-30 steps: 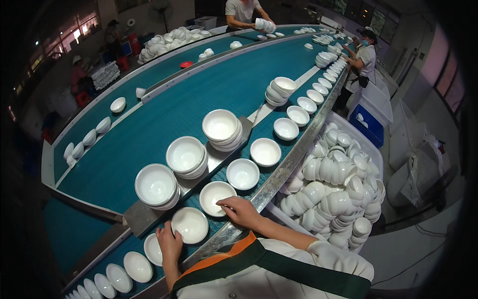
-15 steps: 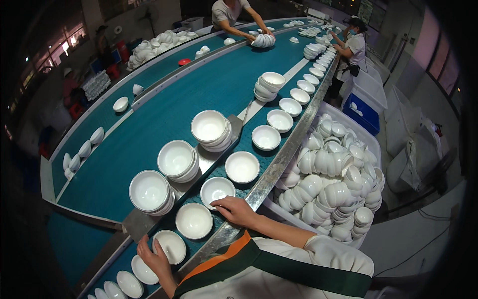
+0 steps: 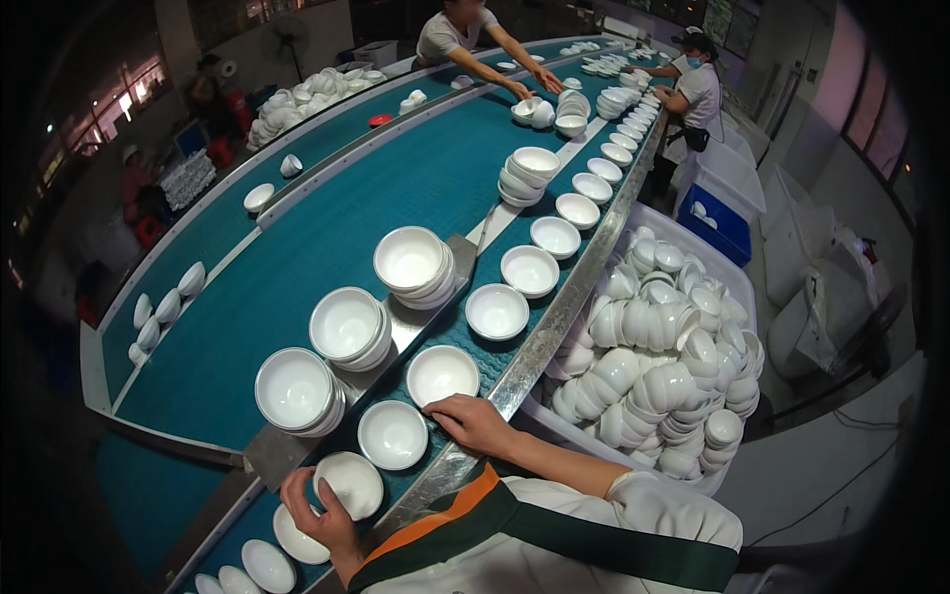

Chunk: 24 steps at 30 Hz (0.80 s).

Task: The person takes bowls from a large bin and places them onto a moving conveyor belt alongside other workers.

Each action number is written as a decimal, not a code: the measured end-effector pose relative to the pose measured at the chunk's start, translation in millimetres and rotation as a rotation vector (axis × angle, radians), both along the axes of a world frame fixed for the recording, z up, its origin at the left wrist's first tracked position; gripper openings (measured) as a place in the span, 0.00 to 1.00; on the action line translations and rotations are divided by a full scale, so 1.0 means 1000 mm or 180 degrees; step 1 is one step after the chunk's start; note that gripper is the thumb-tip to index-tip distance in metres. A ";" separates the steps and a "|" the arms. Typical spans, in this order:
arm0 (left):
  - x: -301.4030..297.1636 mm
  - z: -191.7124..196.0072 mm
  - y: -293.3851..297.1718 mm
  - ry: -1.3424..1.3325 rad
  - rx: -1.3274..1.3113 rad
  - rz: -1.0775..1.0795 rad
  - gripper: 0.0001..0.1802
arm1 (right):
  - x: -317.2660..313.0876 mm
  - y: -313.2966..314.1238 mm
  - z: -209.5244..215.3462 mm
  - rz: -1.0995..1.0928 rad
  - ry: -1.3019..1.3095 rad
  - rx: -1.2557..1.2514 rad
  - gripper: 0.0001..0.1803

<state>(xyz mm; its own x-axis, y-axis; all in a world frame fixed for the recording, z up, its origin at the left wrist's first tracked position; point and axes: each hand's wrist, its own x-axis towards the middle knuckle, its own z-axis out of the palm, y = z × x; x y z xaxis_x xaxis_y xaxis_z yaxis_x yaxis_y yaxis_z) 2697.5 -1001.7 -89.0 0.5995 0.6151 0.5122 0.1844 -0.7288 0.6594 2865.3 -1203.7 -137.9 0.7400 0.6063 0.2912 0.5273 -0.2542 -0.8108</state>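
My left hand point(image 3: 322, 513) is curved with thumb and fingers apart at the left edge of a white bowl point(image 3: 352, 487) on the narrow teal belt. Another white bowl point(image 3: 299, 535) lies partly behind that hand. My right hand point(image 3: 471, 424) rests with fingers stretched out, its fingertips at the near rim of a further white bowl point(image 3: 442, 377). Between the hands sits one more upright bowl point(image 3: 393, 436). Neither hand holds anything that I can see. Three bowl stacks point(image 3: 299, 389) stand on a metal plate point(image 3: 282, 453) beside this row.
A metal rail point(image 3: 534, 361) separates the belt from a white bin point(image 3: 708, 485) heaped with bowls. The wide teal belt point(image 3: 257, 297) curves away on the left. Across it, a co-worker point(image 3: 450, 40) reaches toward bowls; another point(image 3: 705, 89) stands at the far right.
The bowls near my hands have shifted slightly along the belt. My left hand has moved a little right. The co-worker across has let go of a bowl stack near the white divider.
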 end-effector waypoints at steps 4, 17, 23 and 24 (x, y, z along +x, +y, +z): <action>0.003 0.005 -0.004 0.0029 0.0189 -0.0086 0.09 | 0.000 0.000 -0.001 0.0023 0.0042 0.0046 0.10; 0.016 0.014 -0.017 0.0125 0.0153 -0.0281 0.08 | 0.007 -0.013 0.003 -0.0156 -0.0038 0.0094 0.10; 0.031 0.016 -0.027 0.0011 -0.0034 -0.0455 0.10 | 0.024 -0.039 0.013 -0.0432 0.0054 0.0157 0.10; 0.035 0.015 -0.028 0.0013 -0.0081 -0.0500 0.10 | 0.027 -0.041 0.014 -0.0469 0.0047 0.0167 0.10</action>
<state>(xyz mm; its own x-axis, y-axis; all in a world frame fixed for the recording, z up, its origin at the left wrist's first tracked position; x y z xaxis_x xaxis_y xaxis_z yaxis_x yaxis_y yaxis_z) 2732.1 -1030.1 -73.8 0.6913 0.5264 0.4950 0.0721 -0.7319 0.6776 2892.7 -1245.0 -123.4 0.8242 0.4751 0.3080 0.4753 -0.2849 -0.8324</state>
